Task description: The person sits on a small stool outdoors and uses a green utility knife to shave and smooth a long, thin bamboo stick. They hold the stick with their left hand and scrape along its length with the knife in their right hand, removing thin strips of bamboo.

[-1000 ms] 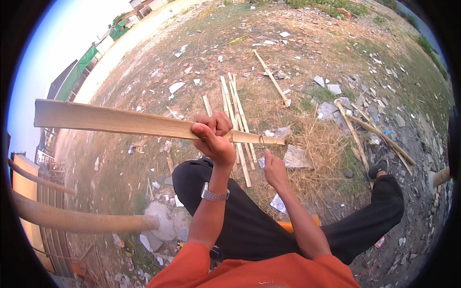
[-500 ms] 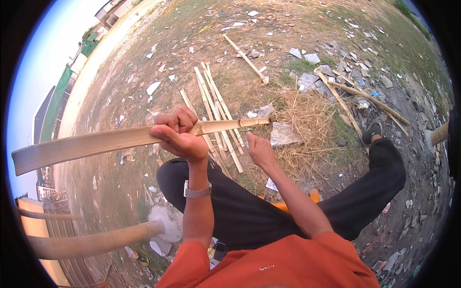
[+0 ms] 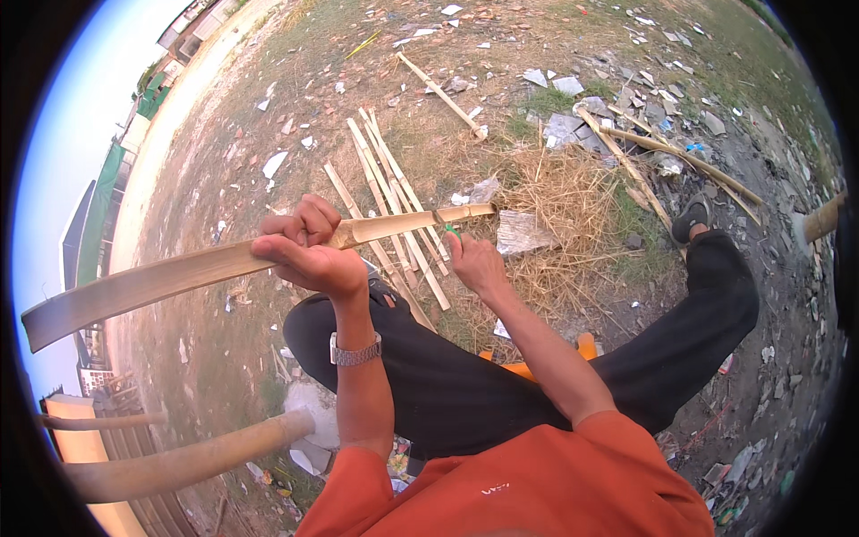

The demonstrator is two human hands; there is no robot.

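L hand point(image 3: 309, 246) is wrapped round the wide bamboo strip point(image 3: 179, 279), which crosses in front of the person & juts out past the L knee point(image 3: 313, 315). R hand point(image 3: 479, 266) is closed on a small green-handled tool point(image 3: 452, 231), its dark part at the strip nr the far tip. For good work: firm L grip, strip steady, short even strokes, prob. best directed away from the L fingers.

Edges: far tip is just beside a flat block point(image 3: 526, 234) & straw point(image 3: 577, 201); contact unclear. Thin strips point(image 3: 436, 286) lie on the ground below, so low swings might snag. Wide end has open air, but w/ a thick pole point(image 3: 206, 454) that side.
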